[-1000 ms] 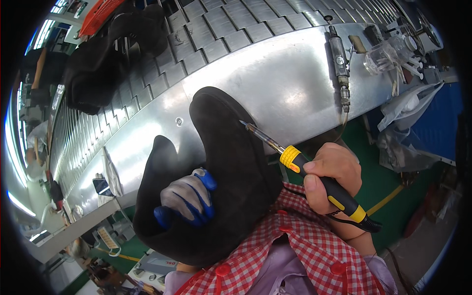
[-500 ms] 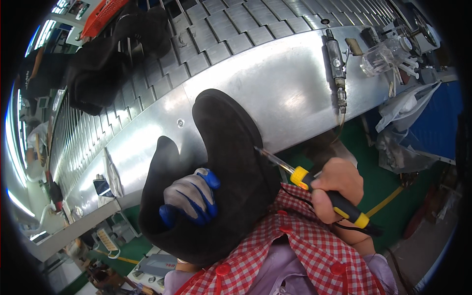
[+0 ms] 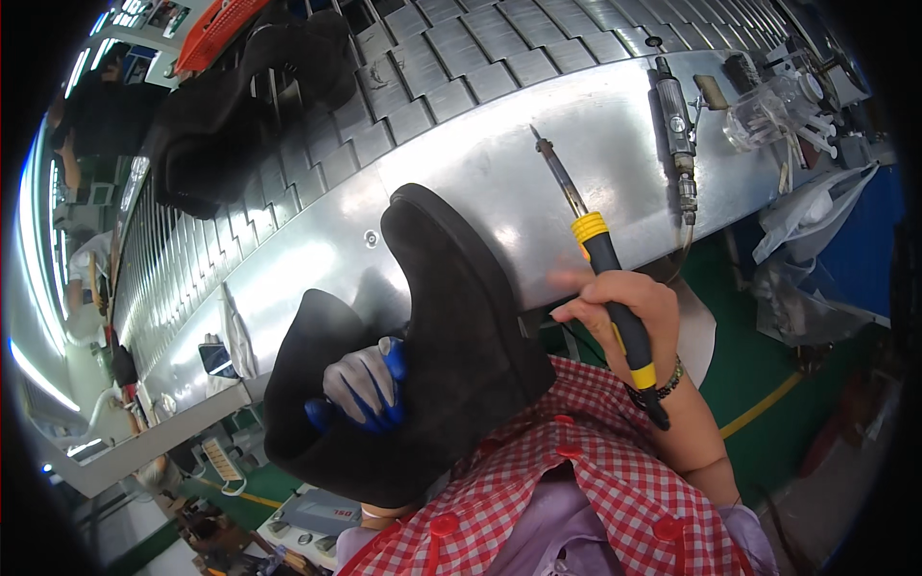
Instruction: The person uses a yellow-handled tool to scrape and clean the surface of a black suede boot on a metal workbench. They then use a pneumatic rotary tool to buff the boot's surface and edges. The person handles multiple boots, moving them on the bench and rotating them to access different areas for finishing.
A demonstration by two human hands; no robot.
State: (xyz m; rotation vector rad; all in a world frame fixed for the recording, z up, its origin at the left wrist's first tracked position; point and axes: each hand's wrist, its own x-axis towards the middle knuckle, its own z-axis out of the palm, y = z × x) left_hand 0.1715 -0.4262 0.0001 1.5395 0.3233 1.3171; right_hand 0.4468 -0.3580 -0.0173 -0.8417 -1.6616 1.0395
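Note:
A black suede-like boot (image 3: 456, 317) leans against my checkered apron at the near edge of the metal bench, its toe pointing away and its sole facing right. My left hand (image 3: 360, 389), in a grey and blue glove, reaches through the boot's opening and grips its upper; the fingertips curl against the dark material. To the right of the boot, my right hand (image 3: 629, 307) is bare and holds a soldering iron (image 3: 597, 245) by its black and yellow handle. The iron's thin metal tip points away over the bench, apart from the boot. Some right fingers are motion-blurred.
A slatted metal conveyor (image 3: 499, 67) curves along the far side, carrying more black boots (image 3: 206, 144) at left. An orange basket (image 3: 211, 36) sits beyond them. Rightward lie an air tool (image 3: 677, 130), a clear jar (image 3: 764, 115) and a plastic bag (image 3: 797, 278). Another person (image 3: 106, 115) stands far left.
The soldering iron has left the boot's sole edge and swung upright, its tip now over the bench. My right hand has shifted its fingers on the handle. The left hand still grips the boot.

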